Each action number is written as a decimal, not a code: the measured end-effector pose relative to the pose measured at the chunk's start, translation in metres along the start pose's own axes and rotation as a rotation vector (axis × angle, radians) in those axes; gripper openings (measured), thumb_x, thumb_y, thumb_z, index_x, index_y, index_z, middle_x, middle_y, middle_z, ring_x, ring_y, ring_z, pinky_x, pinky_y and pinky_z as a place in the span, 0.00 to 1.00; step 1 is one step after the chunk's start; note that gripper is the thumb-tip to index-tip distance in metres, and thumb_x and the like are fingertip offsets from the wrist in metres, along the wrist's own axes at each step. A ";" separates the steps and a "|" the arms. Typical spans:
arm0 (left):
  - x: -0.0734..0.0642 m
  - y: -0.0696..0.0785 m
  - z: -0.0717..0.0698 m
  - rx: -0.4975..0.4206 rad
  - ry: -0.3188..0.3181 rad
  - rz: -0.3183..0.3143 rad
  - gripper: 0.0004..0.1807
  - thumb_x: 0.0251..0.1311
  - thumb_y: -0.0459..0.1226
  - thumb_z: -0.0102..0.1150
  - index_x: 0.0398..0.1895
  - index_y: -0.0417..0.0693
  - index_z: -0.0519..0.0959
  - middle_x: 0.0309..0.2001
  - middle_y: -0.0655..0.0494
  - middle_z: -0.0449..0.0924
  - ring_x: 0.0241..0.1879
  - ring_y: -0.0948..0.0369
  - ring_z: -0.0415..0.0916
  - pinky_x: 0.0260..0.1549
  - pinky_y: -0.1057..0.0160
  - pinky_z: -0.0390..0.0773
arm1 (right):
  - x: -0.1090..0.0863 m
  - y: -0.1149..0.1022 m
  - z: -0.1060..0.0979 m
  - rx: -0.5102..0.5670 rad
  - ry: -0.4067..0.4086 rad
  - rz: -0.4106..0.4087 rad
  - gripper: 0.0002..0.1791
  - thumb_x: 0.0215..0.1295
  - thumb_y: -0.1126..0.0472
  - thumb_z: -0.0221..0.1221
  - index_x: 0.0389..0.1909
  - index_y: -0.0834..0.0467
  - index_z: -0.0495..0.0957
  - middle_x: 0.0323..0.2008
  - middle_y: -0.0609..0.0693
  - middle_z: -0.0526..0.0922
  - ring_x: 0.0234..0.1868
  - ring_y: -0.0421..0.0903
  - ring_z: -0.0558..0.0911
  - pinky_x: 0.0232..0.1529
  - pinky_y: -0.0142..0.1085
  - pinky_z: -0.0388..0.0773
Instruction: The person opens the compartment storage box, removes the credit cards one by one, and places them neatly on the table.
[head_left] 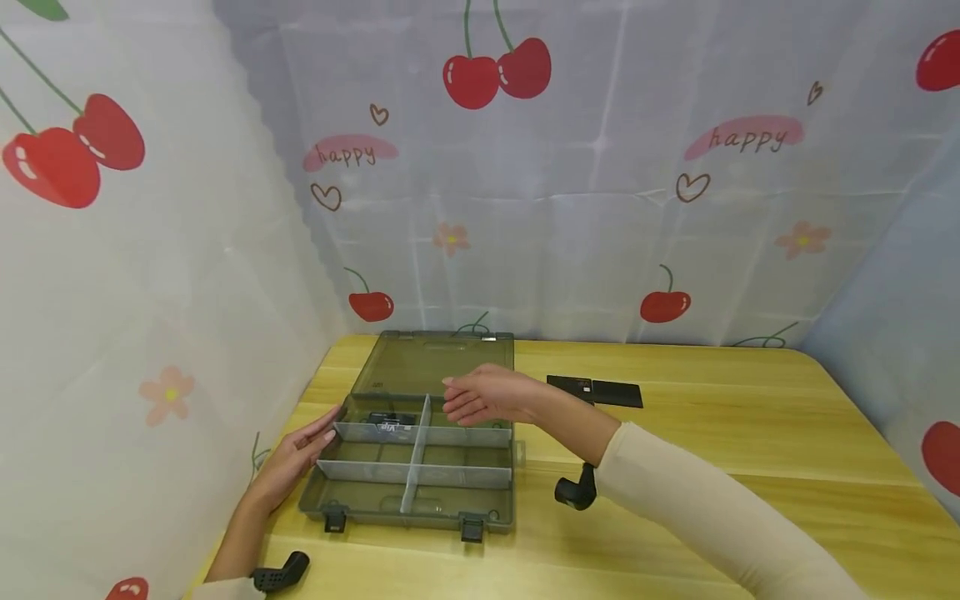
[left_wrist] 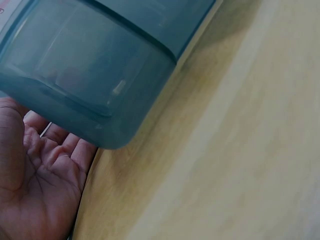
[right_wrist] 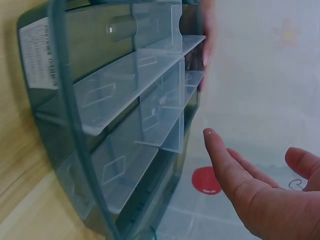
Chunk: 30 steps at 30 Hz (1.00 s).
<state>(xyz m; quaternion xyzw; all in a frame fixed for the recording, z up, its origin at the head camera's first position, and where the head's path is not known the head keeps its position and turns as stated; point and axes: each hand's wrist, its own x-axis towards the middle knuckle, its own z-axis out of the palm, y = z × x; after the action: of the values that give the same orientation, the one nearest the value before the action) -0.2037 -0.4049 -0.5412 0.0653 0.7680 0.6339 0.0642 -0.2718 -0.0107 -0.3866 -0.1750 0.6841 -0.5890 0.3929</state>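
Note:
A translucent grey-green compartment box point(head_left: 461, 518) lies on the table with its lid point(head_left: 420, 364) folded back. At its left wall, my left hand point(head_left: 288, 462) holds the side, thumb at the rim; the left wrist view shows the palm close to a lower corner, with the fingertips hidden behind the wall. Over the back right compartment hovers my right hand point(head_left: 491, 394), its fingers loosely extended and nothing visible in them. Black cards point(head_left: 390, 422) marked "Vip" lie in the back left compartment. Pale dividers point(right_wrist: 130, 80) split the box into several sections.
More black cards point(head_left: 617, 393) lie on the wooden table point(head_left: 712, 467) to the right of the lid. Two dark latches point(head_left: 472, 530) hang from the box's front edge. Cherry-printed curtains point(head_left: 555, 200) enclose the table at the back and sides.

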 end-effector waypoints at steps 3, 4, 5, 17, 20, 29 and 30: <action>0.000 -0.002 0.001 0.002 -0.005 0.005 0.32 0.79 0.43 0.47 0.81 0.48 0.54 0.82 0.48 0.41 0.79 0.45 0.33 0.71 0.36 0.42 | 0.013 -0.001 0.007 0.007 -0.015 0.023 0.30 0.81 0.51 0.48 0.65 0.74 0.69 0.59 0.70 0.78 0.63 0.64 0.76 0.63 0.49 0.75; 0.000 -0.002 0.001 0.004 -0.005 0.006 0.32 0.80 0.43 0.47 0.81 0.49 0.54 0.82 0.48 0.41 0.79 0.45 0.33 0.71 0.36 0.42 | 0.017 -0.001 0.009 0.012 -0.017 0.026 0.30 0.81 0.51 0.48 0.66 0.75 0.68 0.61 0.71 0.76 0.64 0.65 0.75 0.64 0.50 0.74; 0.000 -0.003 0.001 0.005 -0.003 0.007 0.32 0.79 0.44 0.47 0.81 0.49 0.54 0.82 0.48 0.41 0.79 0.45 0.33 0.71 0.36 0.42 | 0.022 -0.002 0.011 0.016 -0.016 0.031 0.31 0.82 0.51 0.48 0.66 0.75 0.67 0.62 0.72 0.75 0.65 0.65 0.75 0.64 0.50 0.74; 0.000 -0.002 -0.001 0.026 0.011 -0.002 0.32 0.79 0.44 0.47 0.81 0.50 0.55 0.81 0.48 0.42 0.78 0.45 0.37 0.70 0.38 0.44 | 0.062 -0.015 0.030 0.181 0.011 0.129 0.37 0.82 0.49 0.46 0.70 0.81 0.57 0.65 0.76 0.68 0.71 0.68 0.65 0.72 0.51 0.62; 0.000 -0.002 -0.001 0.023 0.014 -0.002 0.32 0.79 0.44 0.48 0.81 0.50 0.55 0.81 0.48 0.43 0.78 0.44 0.37 0.71 0.36 0.44 | 0.070 -0.017 0.035 0.268 0.010 0.180 0.40 0.82 0.48 0.44 0.72 0.82 0.50 0.71 0.78 0.58 0.75 0.68 0.58 0.74 0.50 0.58; 0.001 -0.001 -0.002 0.022 0.001 0.008 0.32 0.79 0.45 0.47 0.82 0.50 0.54 0.82 0.48 0.42 0.79 0.45 0.35 0.71 0.36 0.43 | 0.090 -0.022 0.055 0.425 0.080 0.284 0.50 0.79 0.43 0.48 0.76 0.77 0.35 0.77 0.76 0.36 0.79 0.67 0.41 0.78 0.50 0.42; 0.001 -0.002 -0.002 0.022 0.001 0.008 0.32 0.79 0.45 0.47 0.82 0.50 0.54 0.82 0.49 0.42 0.79 0.45 0.35 0.71 0.36 0.43 | 0.092 -0.022 0.057 0.441 0.085 0.290 0.50 0.79 0.43 0.48 0.77 0.76 0.34 0.77 0.75 0.34 0.79 0.66 0.39 0.78 0.51 0.40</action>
<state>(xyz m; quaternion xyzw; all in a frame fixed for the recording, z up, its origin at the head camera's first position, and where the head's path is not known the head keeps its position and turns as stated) -0.2050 -0.4068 -0.5425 0.0689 0.7748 0.6256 0.0605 -0.2920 -0.1189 -0.3959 0.0394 0.5732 -0.6683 0.4725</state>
